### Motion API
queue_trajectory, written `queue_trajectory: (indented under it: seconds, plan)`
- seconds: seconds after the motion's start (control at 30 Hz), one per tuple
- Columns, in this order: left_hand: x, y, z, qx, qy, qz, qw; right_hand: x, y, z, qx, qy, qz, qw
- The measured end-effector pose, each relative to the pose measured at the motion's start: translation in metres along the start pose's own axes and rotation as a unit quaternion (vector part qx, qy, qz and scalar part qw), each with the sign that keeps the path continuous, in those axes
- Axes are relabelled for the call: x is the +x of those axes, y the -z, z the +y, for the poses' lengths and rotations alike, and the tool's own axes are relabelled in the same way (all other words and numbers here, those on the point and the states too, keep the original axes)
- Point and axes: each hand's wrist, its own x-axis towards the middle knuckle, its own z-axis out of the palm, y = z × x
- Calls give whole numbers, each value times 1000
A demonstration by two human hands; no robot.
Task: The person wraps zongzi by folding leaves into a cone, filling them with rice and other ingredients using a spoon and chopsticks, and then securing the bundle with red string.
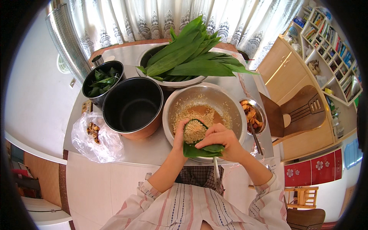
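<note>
Here, in the head view, the left hand, half-curled, cups a green leaf of pale grains above a steel bowl; the right hand, fingers bent, grips its flap. Wrapping seems under way — next calls for a snug, spill-free fold. The leaf hides the left hand's fingertips.

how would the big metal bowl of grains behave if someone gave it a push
The metal bowl would probably slide rather than tip, being wide and round. It is likely stiff, judging by its even metal rim. The pale grains inside would likely shift, since they lie loose and unevenly spread.
</note>
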Motion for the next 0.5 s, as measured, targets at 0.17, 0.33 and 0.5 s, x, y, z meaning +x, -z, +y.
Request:
queue_trajectory:
  seconds: [0.17, 0.33, 0.5]
  plan:
    - [3, 8, -9, 2, -16, -47, 999, 14, 9, 5, 76, -62, 10, 995]
    - [25, 11, -23, -89, 33, 29, 995, 30, 14, 18, 168, -177, 46, 969]
    - [36, 9, -37, -112, 12, 72, 991, 44, 20, 37, 201, -247, 30, 948]
